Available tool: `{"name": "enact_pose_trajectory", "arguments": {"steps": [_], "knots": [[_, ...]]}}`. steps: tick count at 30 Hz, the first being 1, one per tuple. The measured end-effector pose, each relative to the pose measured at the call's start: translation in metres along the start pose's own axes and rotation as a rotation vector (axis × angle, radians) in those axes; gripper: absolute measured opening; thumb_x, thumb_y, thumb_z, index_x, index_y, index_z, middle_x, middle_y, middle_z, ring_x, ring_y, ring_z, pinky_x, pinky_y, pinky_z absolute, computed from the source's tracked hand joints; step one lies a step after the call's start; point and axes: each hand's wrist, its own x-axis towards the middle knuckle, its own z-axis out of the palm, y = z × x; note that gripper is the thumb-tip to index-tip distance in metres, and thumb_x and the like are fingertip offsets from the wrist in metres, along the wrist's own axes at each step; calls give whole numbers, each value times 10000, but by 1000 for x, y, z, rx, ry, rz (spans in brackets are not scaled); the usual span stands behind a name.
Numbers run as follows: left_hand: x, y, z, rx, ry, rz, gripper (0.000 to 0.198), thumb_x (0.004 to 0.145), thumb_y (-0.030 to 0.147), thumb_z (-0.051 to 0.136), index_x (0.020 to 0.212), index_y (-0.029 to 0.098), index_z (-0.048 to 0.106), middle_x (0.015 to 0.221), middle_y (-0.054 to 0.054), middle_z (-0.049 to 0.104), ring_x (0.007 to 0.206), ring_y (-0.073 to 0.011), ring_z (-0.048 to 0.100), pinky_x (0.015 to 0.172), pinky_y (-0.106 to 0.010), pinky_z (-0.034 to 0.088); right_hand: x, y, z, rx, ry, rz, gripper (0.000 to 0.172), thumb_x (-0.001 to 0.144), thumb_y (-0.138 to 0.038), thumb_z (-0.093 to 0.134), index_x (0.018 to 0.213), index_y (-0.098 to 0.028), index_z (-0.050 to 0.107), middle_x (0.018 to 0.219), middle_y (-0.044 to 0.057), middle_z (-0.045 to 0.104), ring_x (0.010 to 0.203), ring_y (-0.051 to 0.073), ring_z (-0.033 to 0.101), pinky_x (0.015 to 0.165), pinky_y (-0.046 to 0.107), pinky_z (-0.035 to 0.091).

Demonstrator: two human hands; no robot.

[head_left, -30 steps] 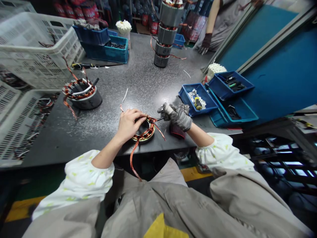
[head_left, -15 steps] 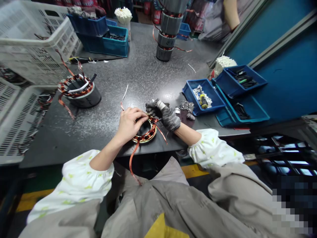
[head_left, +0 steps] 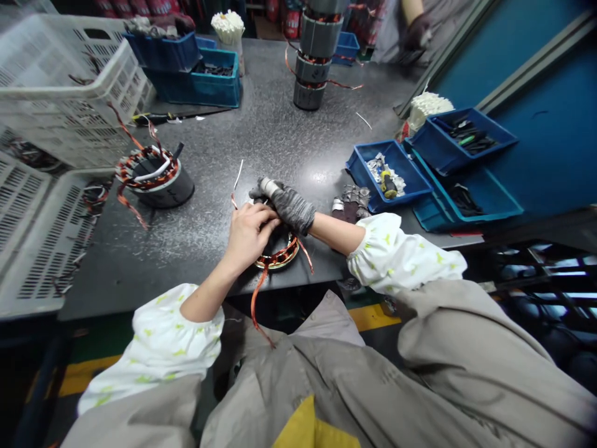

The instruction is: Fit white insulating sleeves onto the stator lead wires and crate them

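Observation:
My left hand [head_left: 249, 235] curls over a small copper-wound stator [head_left: 280, 258] on the dark workbench [head_left: 205, 242], with orange leads trailing off the bench edge. My right hand [head_left: 284, 206], in a grey knit glove with a white-taped fingertip, lies across the top of my left hand. Its fingertips are hidden, so I cannot see what they hold. A larger wound stator [head_left: 156, 177] with a white sleeved lead stands to the left of my hands.
Blue trays [head_left: 387, 174] with a yellow-handled screwdriver [head_left: 388, 183] and small parts stand to the right, beside grey gloves [head_left: 352, 202]. Stacked stators [head_left: 312, 62] stand at the far side. White plastic crates [head_left: 60, 93] are on the left. A co-worker's gloved hand [head_left: 417, 31] is at the top.
My right hand has moved left and now lies over my left hand, and the small dark tool tip seen earlier is hidden. The view has tilted slightly. The stator stays in place.

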Motion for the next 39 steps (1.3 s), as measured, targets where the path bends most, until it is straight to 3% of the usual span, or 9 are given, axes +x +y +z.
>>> {"name": "enact_pose_trajectory", "arguments": {"steps": [5,8,11,14,19,22,25,31,39], "knots": [[-12,-4,-9,-114,103,0,252,1092,383,626,1181,266,831,1217,-62,849,1194,-273,741,1179,-492,541,-14,-13,-53,39,186,-45,543,1068,-732,598,1107,-210,741,927,65,758,833,179,683,719,265,593],[-22,0,-20,-111,224,-24,315,1127,414,564,1310,271,777,1350,-64,824,1338,-259,714,1287,-481,490,-33,-15,-98,-125,264,-214,450,1059,-640,653,1144,-209,750,995,71,772,906,188,709,776,292,598],[-22,9,-24,-76,194,5,346,1131,417,553,1346,246,763,1388,-86,809,1351,-260,718,1286,-468,497,-55,-18,-121,-392,214,-433,257,1028,-405,702,1169,-210,790,1168,89,799,1123,231,732,1039,402,598],[-13,14,-17,-50,79,47,356,1125,388,548,1344,219,773,1413,-109,794,1344,-264,723,1248,-460,530,-66,-28,-120,-746,-22,-586,253,959,-250,723,1187,-250,833,1359,70,786,1361,297,671,1281,518,456],[-6,11,-5,27,-5,68,317,1123,301,533,1185,181,819,1330,-142,806,1276,-276,741,1170,-456,567,-49,-46,-99,-1133,-439,-717,347,985,-277,734,1324,-276,806,1498,46,748,1444,360,606,1301,644,380],[-8,9,-4,86,-7,69,284,1115,288,565,1177,197,826,1330,-131,804,1268,-279,734,1157,-457,561,-40,-48,-92,-1245,-479,-712,148,1052,-302,680,1073,-227,806,1238,54,806,1381,347,633,1272,656,385],[-9,11,-2,90,7,76,296,1124,296,569,1218,215,838,1316,-115,811,1248,-272,733,1156,-458,550,-53,-35,-89,-1329,-387,-645,254,1032,-314,729,812,-191,695,1015,109,778,1251,383,682,1196,639,436],[-11,18,1,128,53,22,300,1121,306,578,1213,260,860,1312,-99,815,1241,-288,723,1143,-494,537,-95,24,-77,-870,114,-296,311,1061,-458,670,878,-206,664,910,119,733,951,288,680,986,468,537],[-13,18,2,82,73,21,303,1126,317,578,1222,262,860,1313,-97,820,1234,-291,733,1118,-491,539,-95,11,-119,-345,-37,-81,610,1015,-789,628,917,-203,765,808,72,744,784,209,686,784,343,565]]}}
